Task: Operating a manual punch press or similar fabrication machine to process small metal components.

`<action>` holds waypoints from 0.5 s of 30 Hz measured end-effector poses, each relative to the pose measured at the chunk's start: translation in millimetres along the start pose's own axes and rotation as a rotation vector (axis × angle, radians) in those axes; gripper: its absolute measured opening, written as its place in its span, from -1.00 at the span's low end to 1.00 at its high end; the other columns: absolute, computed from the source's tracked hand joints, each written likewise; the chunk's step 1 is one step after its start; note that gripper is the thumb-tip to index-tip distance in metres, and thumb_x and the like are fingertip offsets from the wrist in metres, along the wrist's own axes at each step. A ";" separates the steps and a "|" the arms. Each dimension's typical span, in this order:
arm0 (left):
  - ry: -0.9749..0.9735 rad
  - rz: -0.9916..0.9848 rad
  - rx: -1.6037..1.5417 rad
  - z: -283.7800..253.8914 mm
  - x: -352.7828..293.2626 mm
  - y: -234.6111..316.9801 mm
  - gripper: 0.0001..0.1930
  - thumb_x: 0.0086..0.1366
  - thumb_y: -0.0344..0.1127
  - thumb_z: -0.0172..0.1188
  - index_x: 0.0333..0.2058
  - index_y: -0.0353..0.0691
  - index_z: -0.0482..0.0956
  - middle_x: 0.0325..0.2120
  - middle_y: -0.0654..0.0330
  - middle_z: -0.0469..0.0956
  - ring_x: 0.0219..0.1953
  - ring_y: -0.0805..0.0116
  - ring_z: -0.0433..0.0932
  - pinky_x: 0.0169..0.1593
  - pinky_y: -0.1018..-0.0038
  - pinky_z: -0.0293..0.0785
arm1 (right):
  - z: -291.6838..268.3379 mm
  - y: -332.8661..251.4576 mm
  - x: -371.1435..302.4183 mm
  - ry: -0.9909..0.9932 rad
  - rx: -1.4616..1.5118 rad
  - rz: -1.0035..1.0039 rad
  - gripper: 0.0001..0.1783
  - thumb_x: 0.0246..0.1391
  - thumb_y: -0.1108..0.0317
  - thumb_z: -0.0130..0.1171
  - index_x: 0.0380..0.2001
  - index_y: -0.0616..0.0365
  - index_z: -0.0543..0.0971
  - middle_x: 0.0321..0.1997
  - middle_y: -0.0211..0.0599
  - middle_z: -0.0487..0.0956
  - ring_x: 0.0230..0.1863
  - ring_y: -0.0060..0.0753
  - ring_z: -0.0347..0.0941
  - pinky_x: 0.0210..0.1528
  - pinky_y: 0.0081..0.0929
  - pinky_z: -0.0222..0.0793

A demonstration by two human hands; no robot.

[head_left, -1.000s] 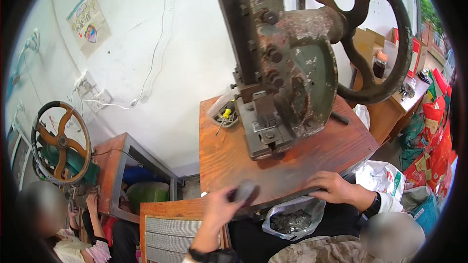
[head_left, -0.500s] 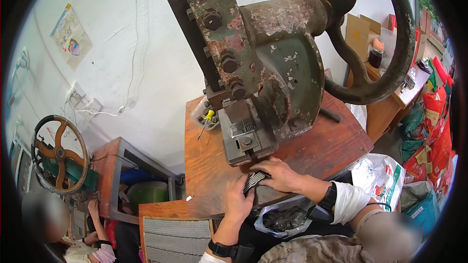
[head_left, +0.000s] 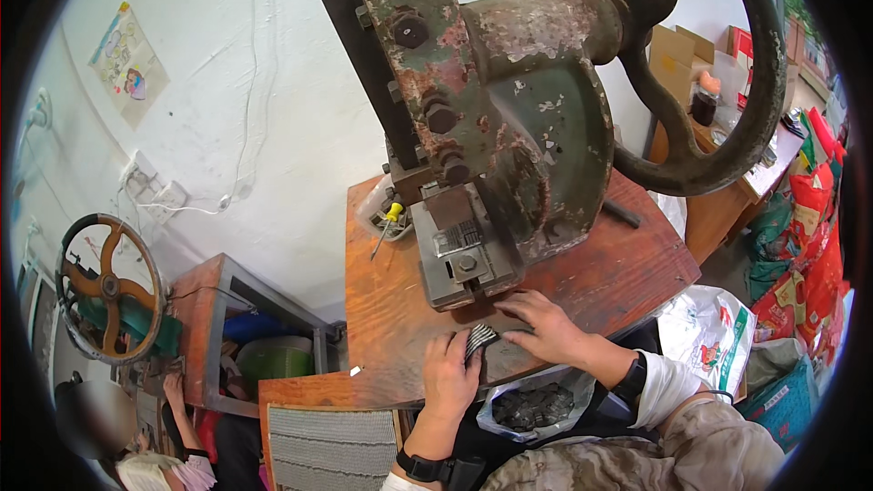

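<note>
My left hand [head_left: 449, 371] is closed round a small bundle of dark, ridged metal pieces [head_left: 481, 337] at the near edge of the wooden table. Beside it, to the right, my right hand [head_left: 547, 331] has its fingers apart and holds nothing; its fingertips hover near the bundle and the press base. Just beyond both hands stands a worn green hand press [head_left: 555, 118] with a large handwheel [head_left: 773, 64]. On the press's base, a bolted die block [head_left: 462, 259] carries a ridged metal piece [head_left: 457, 236].
A bag of dark metal pieces [head_left: 536, 407] lies open below the table edge. A yellow-handled screwdriver [head_left: 391, 216] leans in a tub left of the press. A dark rod [head_left: 621, 213] lies right. At far left, another person's hand [head_left: 174, 389] is near a second handwheel [head_left: 110, 286].
My right hand has let go of the bundle and drawn off to the right, its fingers spreading. My left hand keeps the bundle. The whole view has shifted slightly.
</note>
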State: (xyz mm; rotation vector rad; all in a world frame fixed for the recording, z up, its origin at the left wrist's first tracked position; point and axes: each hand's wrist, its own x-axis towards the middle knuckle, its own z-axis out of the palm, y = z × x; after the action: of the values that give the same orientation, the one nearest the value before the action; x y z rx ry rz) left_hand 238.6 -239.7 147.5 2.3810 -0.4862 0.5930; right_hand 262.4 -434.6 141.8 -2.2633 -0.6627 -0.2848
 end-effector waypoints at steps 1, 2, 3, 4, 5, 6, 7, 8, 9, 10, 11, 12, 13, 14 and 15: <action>0.003 0.001 0.003 -2.3 -0.6 1.1 -0.66 -0.05 -0.46 0.27 -0.21 -0.28 0.54 -0.33 0.01 0.48 -0.28 -0.03 0.43 -0.20 0.27 0.39 | -1.7 1.9 -1.9 0.057 0.090 -0.026 -0.45 -0.12 0.32 0.25 0.00 0.19 0.40 0.02 -0.04 0.40 0.08 0.04 0.26 0.10 -0.17 0.21; -0.029 -0.102 -0.028 -6.1 -2.5 2.5 -0.68 -0.03 -0.47 0.26 -0.22 -0.33 0.54 -0.35 0.03 0.51 -0.32 0.06 0.47 -0.24 0.32 0.41 | -3.1 2.9 -3.3 0.114 0.181 -0.053 -0.52 -0.13 0.37 0.25 -0.07 0.19 0.46 -0.04 -0.07 0.45 0.02 0.01 0.32 0.04 -0.21 0.28; -0.056 -0.200 -0.059 -9.6 -2.2 2.4 -0.70 -0.01 -0.48 0.26 -0.23 -0.37 0.54 -0.37 0.05 0.53 -0.36 0.14 0.50 -0.28 0.37 0.43 | -6.3 1.2 -4.2 0.119 0.179 -0.063 -0.52 -0.13 0.37 0.25 -0.07 0.19 0.46 -0.04 -0.07 0.45 0.02 0.01 0.32 0.04 -0.21 0.28; -0.047 -0.196 -0.052 -14.8 -5.0 -2.4 -0.70 -0.01 -0.48 0.26 -0.23 -0.37 0.54 -0.37 0.05 0.53 -0.36 0.14 0.50 -0.28 0.37 0.43 | -8.9 -3.4 -6.3 0.144 0.153 -0.088 -0.59 -0.14 0.38 0.26 -0.13 0.19 0.50 -0.08 -0.10 0.47 -0.01 -0.01 0.34 0.00 -0.23 0.31; 0.013 -0.405 -0.264 -22.6 -9.7 -10.4 -0.70 0.01 -0.48 0.26 -0.23 -0.43 0.54 -0.39 0.07 0.55 -0.40 0.25 0.51 -0.32 0.43 0.44 | -10.3 -5.6 -7.6 0.171 0.127 -0.113 -0.65 -0.14 0.40 0.26 -0.20 0.19 0.53 -0.12 -0.12 0.49 -0.04 -0.04 0.37 -0.04 -0.26 0.35; 0.076 -0.609 -0.479 -32.8 -10.9 -17.0 -0.71 0.03 -0.49 0.26 -0.23 -0.49 0.53 -0.42 0.09 0.57 -0.43 0.37 0.52 -0.36 0.48 0.44 | -10.5 -5.5 -9.2 0.176 0.129 -0.126 -0.65 -0.14 0.40 0.26 -0.20 0.19 0.53 -0.12 -0.12 0.49 -0.04 -0.04 0.37 -0.04 -0.26 0.35; 0.132 -0.606 -0.456 -43.3 -3.8 -20.0 -0.71 0.03 -0.50 0.26 -0.24 -0.53 0.53 -0.43 0.09 0.57 -0.43 0.42 0.51 -0.37 0.52 0.44 | -11.3 -2.8 -12.9 0.166 0.136 -0.116 -0.66 -0.14 0.39 0.26 -0.21 0.19 0.54 -0.12 -0.13 0.49 -0.04 -0.04 0.37 -0.04 -0.26 0.34; 0.189 -0.603 -0.433 -54.9 7.4 -19.9 -0.71 0.03 -0.51 0.26 -0.25 -0.57 0.52 -0.43 0.09 0.58 -0.43 0.47 0.50 -0.38 0.56 0.43 | -11.7 -0.9 -14.6 0.156 0.144 -0.106 -0.68 -0.14 0.38 0.26 -0.23 0.18 0.55 -0.13 -0.13 0.50 -0.04 -0.05 0.37 -0.04 -0.26 0.34; 0.194 -0.605 -0.337 -65.5 23.3 -13.4 -0.72 0.03 -0.47 0.26 -0.28 -0.54 0.55 -0.46 0.09 0.58 -0.45 0.48 0.51 -0.39 0.55 0.43 | -11.5 -0.7 -14.5 0.164 0.145 -0.097 -0.70 -0.16 0.38 0.27 -0.26 0.17 0.56 -0.14 -0.16 0.50 -0.05 -0.07 0.37 -0.04 -0.26 0.34; 0.200 -0.603 -0.332 -69.1 40.8 -5.5 -0.72 0.03 -0.47 0.26 -0.28 -0.54 0.55 -0.46 0.09 0.58 -0.45 0.48 0.51 -0.39 0.55 0.43 | -9.9 -1.4 -14.7 0.165 0.148 -0.104 -0.70 -0.16 0.38 0.27 -0.26 0.17 0.56 -0.14 -0.16 0.50 -0.05 -0.07 0.37 -0.04 -0.26 0.34; 0.172 -0.584 -0.254 -69.4 62.0 1.7 -0.71 0.03 -0.43 0.26 -0.29 -0.53 0.55 -0.47 0.08 0.58 -0.45 0.47 0.51 -0.38 0.53 0.43 | -9.3 -0.5 -15.8 0.165 0.114 -0.097 -0.70 -0.16 0.37 0.27 -0.27 0.16 0.57 -0.14 -0.17 0.50 -0.05 -0.08 0.37 -0.04 -0.25 0.34; 0.145 -0.562 -0.176 -69.3 79.6 8.4 -0.70 0.03 -0.40 0.26 -0.29 -0.53 0.56 -0.48 0.08 0.59 -0.45 0.47 0.52 -0.38 0.52 0.43 | -9.7 0.3 -16.9 0.167 0.081 -0.089 -0.70 -0.17 0.36 0.28 -0.28 0.15 0.57 -0.14 -0.18 0.50 -0.05 -0.09 0.36 -0.03 -0.25 0.33; 0.197 -0.467 -0.163 -60.3 92.3 4.7 -0.70 0.03 -0.36 0.26 -0.30 -0.50 0.56 -0.50 0.08 0.59 -0.46 0.47 0.51 -0.37 0.49 0.42 | -9.6 -1.2 -17.3 0.171 0.083 -0.097 -0.70 -0.17 0.36 0.28 -0.28 0.15 0.57 -0.14 -0.18 0.50 -0.05 -0.09 0.36 -0.03 -0.25 0.33; 0.250 -0.374 -0.146 -44.5 104.5 -5.3 -0.69 0.04 -0.32 0.26 -0.30 -0.48 0.57 -0.53 0.08 0.59 -0.48 0.47 0.50 -0.37 0.46 0.41 | -8.2 -1.9 -16.7 0.159 0.078 -0.107 -0.71 -0.17 0.36 0.28 -0.28 0.15 0.57 -0.14 -0.19 0.51 -0.05 -0.10 0.37 -0.02 -0.25 0.32; 0.244 -0.362 -0.104 -31.7 117.2 -9.6 -0.67 -0.01 -0.28 0.27 -0.30 -0.42 0.58 -0.47 -0.02 0.57 -0.41 0.23 0.52 -0.30 0.36 0.42 | -7.7 -2.5 -16.7 0.150 0.070 -0.115 -0.71 -0.18 0.37 0.27 -0.29 0.14 0.57 -0.14 -0.21 0.51 -0.05 -0.11 0.37 -0.01 -0.25 0.31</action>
State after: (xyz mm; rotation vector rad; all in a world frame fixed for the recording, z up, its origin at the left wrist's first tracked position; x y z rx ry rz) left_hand 331.4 -234.5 226.4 2.1861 0.0223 0.6594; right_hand 247.0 -444.9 142.2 -2.1169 -0.7132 -0.4745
